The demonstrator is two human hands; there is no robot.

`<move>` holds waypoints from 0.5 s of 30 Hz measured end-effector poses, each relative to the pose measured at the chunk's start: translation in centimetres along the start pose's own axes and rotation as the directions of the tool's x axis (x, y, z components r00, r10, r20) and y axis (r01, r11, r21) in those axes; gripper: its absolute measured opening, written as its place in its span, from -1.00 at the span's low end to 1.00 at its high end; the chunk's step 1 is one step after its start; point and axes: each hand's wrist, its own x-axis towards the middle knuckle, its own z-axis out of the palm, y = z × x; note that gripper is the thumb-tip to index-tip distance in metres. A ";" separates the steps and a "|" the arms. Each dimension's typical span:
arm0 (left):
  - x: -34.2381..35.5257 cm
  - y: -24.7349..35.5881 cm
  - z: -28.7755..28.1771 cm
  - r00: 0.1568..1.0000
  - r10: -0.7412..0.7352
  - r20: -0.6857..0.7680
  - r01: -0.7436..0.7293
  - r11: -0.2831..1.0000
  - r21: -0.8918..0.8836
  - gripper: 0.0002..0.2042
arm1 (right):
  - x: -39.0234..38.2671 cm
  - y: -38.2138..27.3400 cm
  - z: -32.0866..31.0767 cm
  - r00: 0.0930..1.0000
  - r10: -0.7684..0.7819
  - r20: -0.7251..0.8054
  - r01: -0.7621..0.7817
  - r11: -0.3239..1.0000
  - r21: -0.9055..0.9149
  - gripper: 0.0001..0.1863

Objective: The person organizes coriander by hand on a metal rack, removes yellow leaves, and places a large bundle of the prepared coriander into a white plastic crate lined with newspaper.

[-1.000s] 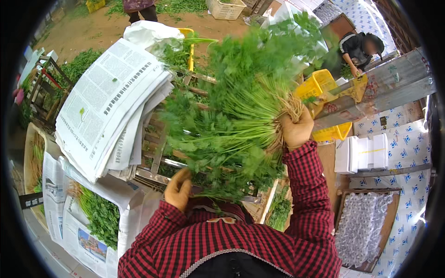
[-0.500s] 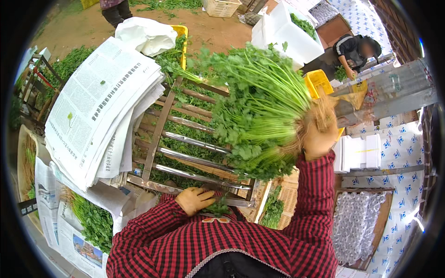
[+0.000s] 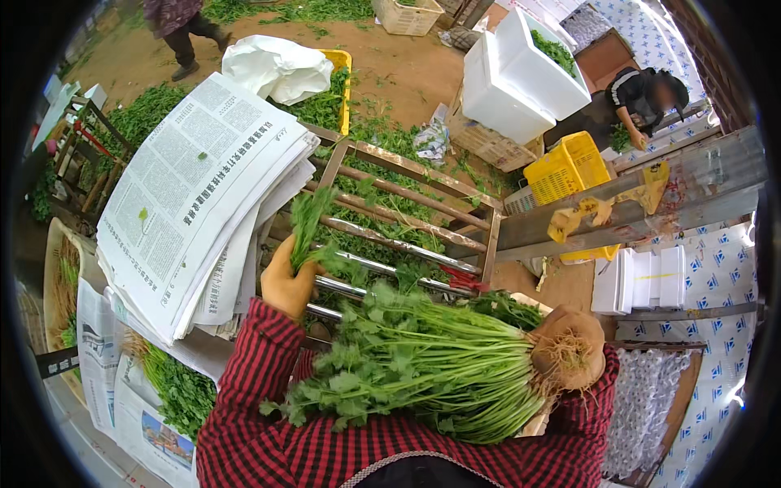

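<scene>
My right hand (image 3: 573, 337) grips a large bunch of leafy green herbs (image 3: 431, 350) by its pale, stringy root end, low at the right in front of my checked sleeves. The long stems and leaves lie leftward across my body. My left hand (image 3: 285, 276) is closed round a small green sprig (image 3: 307, 220), just right of a thick stack of newspapers (image 3: 187, 187). Beneath and beyond my hands is a slatted metal rack (image 3: 415, 175), with loose greens showing between its bars.
A yellow crate (image 3: 346, 89) with a white bag (image 3: 268, 69), white foam boxes (image 3: 512, 98), another yellow crate (image 3: 565, 167) and a metal beam (image 3: 708, 171) surround the rack. A co-worker (image 3: 643, 102) crouches at upper right; someone (image 3: 175, 24) walks at upper left. Newspaper-lined greens (image 3: 171, 382) sit lower left.
The bunch in my right hand has come down and toward my body, uncovering the rack. My left hand has risen from the rack's near edge and now holds a sprig.
</scene>
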 end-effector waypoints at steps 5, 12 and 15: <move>10.0 -8.2 4.4 0.585 0.440 0.682 -0.671 0.735 0.101 -0.26 | 1.5 -1.5 -0.4 0.973 -0.107 0.207 0.157 0.958 -0.242 -0.63; 13.3 -0.5 15.1 0.721 -0.111 0.684 -0.609 0.367 0.703 -0.33 | -2.0 -2.2 -0.7 0.969 -0.118 0.218 0.179 0.942 -0.285 -0.65; 15.1 -1.5 14.9 0.745 -0.138 0.653 -0.605 0.274 0.748 -0.59 | -4.2 -3.1 -2.4 0.986 0.017 0.166 0.041 0.940 -0.338 -0.69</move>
